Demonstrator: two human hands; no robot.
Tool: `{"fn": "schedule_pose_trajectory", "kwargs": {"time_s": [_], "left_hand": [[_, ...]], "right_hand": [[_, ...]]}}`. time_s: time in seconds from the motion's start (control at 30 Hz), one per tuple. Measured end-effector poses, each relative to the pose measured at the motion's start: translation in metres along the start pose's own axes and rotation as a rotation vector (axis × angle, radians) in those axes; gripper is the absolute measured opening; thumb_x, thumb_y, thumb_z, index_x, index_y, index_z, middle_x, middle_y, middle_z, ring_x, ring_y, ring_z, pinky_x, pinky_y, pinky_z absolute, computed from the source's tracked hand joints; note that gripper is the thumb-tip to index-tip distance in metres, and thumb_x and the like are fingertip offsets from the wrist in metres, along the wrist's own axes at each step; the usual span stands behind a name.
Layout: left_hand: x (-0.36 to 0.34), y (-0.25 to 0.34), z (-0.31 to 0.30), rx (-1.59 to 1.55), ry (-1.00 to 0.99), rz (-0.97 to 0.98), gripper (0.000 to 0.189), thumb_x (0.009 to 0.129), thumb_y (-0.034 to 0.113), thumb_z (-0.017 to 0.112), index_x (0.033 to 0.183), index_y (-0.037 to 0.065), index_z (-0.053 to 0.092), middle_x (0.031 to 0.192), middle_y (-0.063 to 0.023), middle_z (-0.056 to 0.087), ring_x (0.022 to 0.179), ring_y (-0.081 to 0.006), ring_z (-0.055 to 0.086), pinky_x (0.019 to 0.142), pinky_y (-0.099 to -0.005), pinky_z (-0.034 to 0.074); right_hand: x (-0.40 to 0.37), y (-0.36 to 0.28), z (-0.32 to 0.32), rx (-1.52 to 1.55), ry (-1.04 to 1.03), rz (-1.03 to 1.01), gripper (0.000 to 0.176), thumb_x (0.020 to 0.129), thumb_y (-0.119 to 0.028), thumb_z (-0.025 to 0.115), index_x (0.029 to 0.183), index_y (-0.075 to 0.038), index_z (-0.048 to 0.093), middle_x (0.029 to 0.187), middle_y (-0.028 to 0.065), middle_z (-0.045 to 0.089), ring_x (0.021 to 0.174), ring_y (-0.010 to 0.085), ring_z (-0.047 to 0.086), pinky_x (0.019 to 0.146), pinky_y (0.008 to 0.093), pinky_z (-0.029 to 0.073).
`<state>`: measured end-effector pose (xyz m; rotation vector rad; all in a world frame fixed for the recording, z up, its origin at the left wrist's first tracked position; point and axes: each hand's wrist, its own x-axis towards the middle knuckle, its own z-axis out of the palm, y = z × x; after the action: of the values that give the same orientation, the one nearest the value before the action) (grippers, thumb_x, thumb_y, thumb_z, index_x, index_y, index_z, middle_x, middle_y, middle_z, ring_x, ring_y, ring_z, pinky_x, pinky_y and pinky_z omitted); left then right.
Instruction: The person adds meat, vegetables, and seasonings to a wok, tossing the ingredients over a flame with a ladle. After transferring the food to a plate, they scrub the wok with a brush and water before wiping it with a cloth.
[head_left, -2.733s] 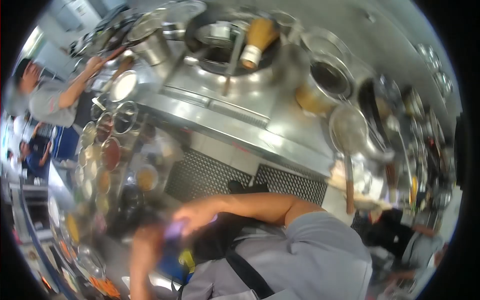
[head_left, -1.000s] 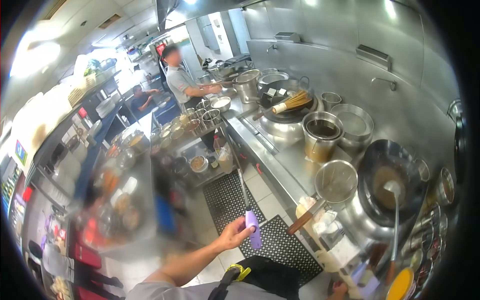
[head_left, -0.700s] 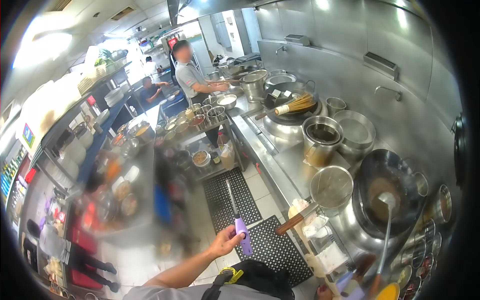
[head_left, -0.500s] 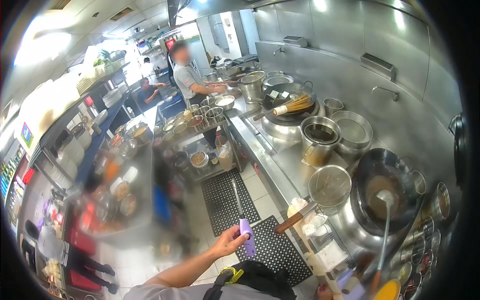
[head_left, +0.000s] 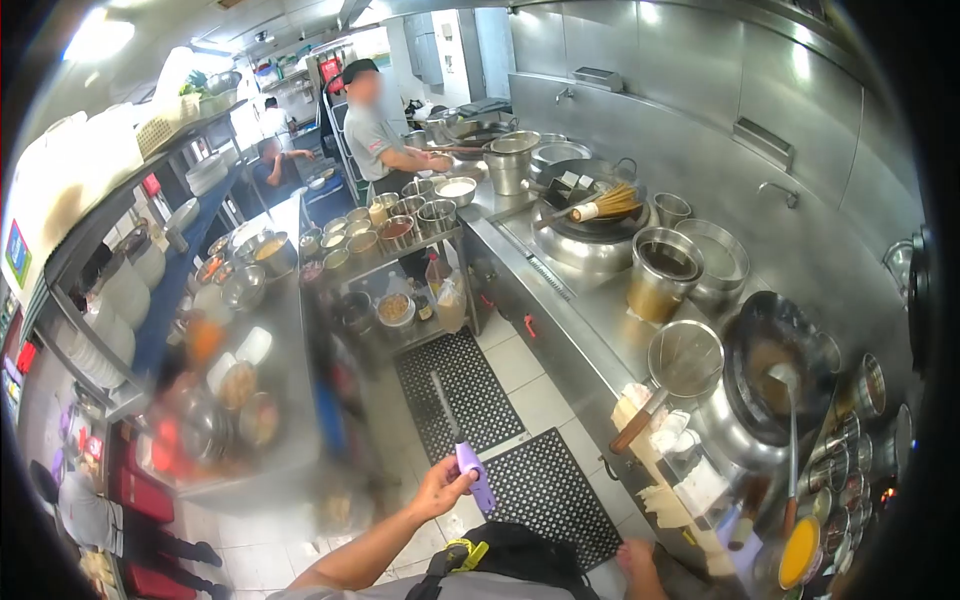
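Note:
My left hand (head_left: 444, 488) is closed around the purple handle of a long-necked gas lighter (head_left: 472, 474). The lighter's thin metal tube points up and away over the floor mats. Low at the right, beside the counter, is my right hand (head_left: 637, 557); its fingers are too small and indistinct to read, and I see nothing in it. Nearest that side, a strainer (head_left: 686, 352) with a wooden handle rests at the stove's edge. Behind it, a dark wok (head_left: 765, 345) sits on a burner with a ladle (head_left: 792, 420) in it.
A pot of yellow liquid (head_left: 800, 552) stands at lower right. Metal pots (head_left: 667, 270) and another wok (head_left: 590, 222) line the stove. Perforated mats (head_left: 545, 495) cover the floor. A prep counter (head_left: 285, 390) runs along the left. A co-worker (head_left: 372, 130) stands farther back.
My view has turned slightly, shifting the stove rightward. The lighter remains in my left hand, a little farther left in view. More of my right hand shows beside the counter.

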<state>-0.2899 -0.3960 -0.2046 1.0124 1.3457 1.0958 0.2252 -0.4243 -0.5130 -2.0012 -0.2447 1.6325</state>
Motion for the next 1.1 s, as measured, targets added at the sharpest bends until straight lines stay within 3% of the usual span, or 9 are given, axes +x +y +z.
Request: {"fn": "schedule_pose_trajectory", "kwargs": {"time_s": [0.13,0.2,0.3,0.4,0.47,0.6,0.8,0.9,1.1], "left_hand": [[-0.021,-0.009,-0.026,-0.036,0.118,0.018,0.031,0.093,0.024,0.064,0.111,0.0,0.057,0.098,-0.0086,0.066,0.086,-0.0153,0.064,0.074,-0.0304,0.055],[-0.026,-0.026,-0.031,-0.065,0.139,0.011,0.03,0.093,0.024,0.065,0.109,0.0,0.058,0.098,-0.0086,0.066,0.085,-0.0154,0.064,0.074,-0.0297,0.055],[-0.029,-0.025,-0.024,-0.067,0.066,-0.013,0.033,0.092,0.024,0.066,0.113,0.0,0.059,0.099,-0.0078,0.066,0.084,-0.0136,0.063,0.073,-0.028,0.054],[-0.025,-0.027,-0.008,-0.097,-0.043,0.014,0.033,0.091,0.024,0.068,0.114,0.001,0.061,0.095,-0.0047,0.066,0.082,-0.0109,0.061,0.073,-0.0261,0.052],[-0.023,-0.025,0.001,-0.046,-0.102,0.035,0.032,0.09,0.024,0.069,0.113,0.002,0.062,0.092,-0.0028,0.066,0.081,-0.0092,0.059,0.072,-0.0251,0.05],[-0.016,0.002,0.038,-0.004,-0.176,0.084,0.03,0.089,0.024,0.07,0.108,0.002,0.063,0.086,-0.001,0.064,0.078,-0.008,0.057,0.07,-0.0248,0.048],[0.007,0.007,0.118,0.194,-0.15,0.146,0.036,0.086,0.024,0.072,0.113,0.002,0.06,0.094,-0.0073,0.068,0.088,-0.0149,0.064,0.08,-0.0317,0.051],[0.012,0.005,0.167,0.095,-0.152,0.134,0.04,0.088,0.025,0.07,0.116,0.001,0.057,0.097,-0.008,0.067,0.089,-0.0152,0.063,0.082,-0.0324,0.051],[0.004,0.017,0.225,0.053,-0.099,0.127,0.039,0.091,0.025,0.068,0.118,0.0,0.055,0.101,-0.0064,0.065,0.092,-0.0125,0.061,0.08,-0.0294,0.051]], "right_hand": [[-0.053,-0.079,0.124,-0.563,-0.164,-0.237,0.021,0.083,-0.016,0.07,0.097,-0.002,0.064,0.071,0.0062,0.062,0.059,0.0172,0.061,0.053,0.0351,0.052],[-0.067,-0.098,0.173,-0.689,-0.41,-0.464,0.03,0.084,-0.018,0.072,0.106,0.0,0.064,0.083,0.0094,0.067,0.066,0.0164,0.063,0.061,0.0322,0.053],[-0.201,-0.142,0.246,-0.597,-0.714,-0.555,0.039,0.086,-0.023,0.072,0.116,-0.001,0.062,0.098,0.0069,0.068,0.081,0.0124,0.062,0.069,0.0262,0.051],[-0.254,-0.135,0.284,-0.436,-1.128,-0.635,0.044,0.085,-0.021,0.074,0.122,-0.002,0.058,0.103,0.0051,0.066,0.086,0.0111,0.06,0.074,0.0267,0.051],[-0.296,-0.15,0.282,-0.687,-1.116,-0.726,0.042,0.086,-0.019,0.073,0.122,-0.003,0.057,0.101,0.0033,0.065,0.086,0.0094,0.059,0.074,0.0268,0.05],[-0.31,-0.166,0.253,-0.663,-0.94,-0.835,0.03,0.09,-0.015,0.067,0.115,-0.003,0.058,0.094,0.0005,0.062,0.082,0.0075,0.057,0.072,0.0247,0.049],[-0.269,-0.181,0.175,-0.409,-0.985,-0.813,0.045,0.094,-0.018,0.06,0.135,-0.006,0.047,0.088,0.0023,0.061,0.074,0.0104,0.06,0.068,0.0259,0.051],[-0.267,-0.204,0.131,-0.402,-0.999,-0.745,0.052,0.095,-0.02,0.058,0.142,-0.009,0.041,0.088,0.0017,0.059,0.072,0.0087,0.057,0.065,0.0259,0.051],[-0.257,-0.232,0.082,-0.561,-0.904,-0.871,0.037,0.093,-0.023,0.059,0.126,-0.006,0.055,0.084,0.0032,0.062,0.07,0.0099,0.059,0.064,0.0263,0.051]]}}
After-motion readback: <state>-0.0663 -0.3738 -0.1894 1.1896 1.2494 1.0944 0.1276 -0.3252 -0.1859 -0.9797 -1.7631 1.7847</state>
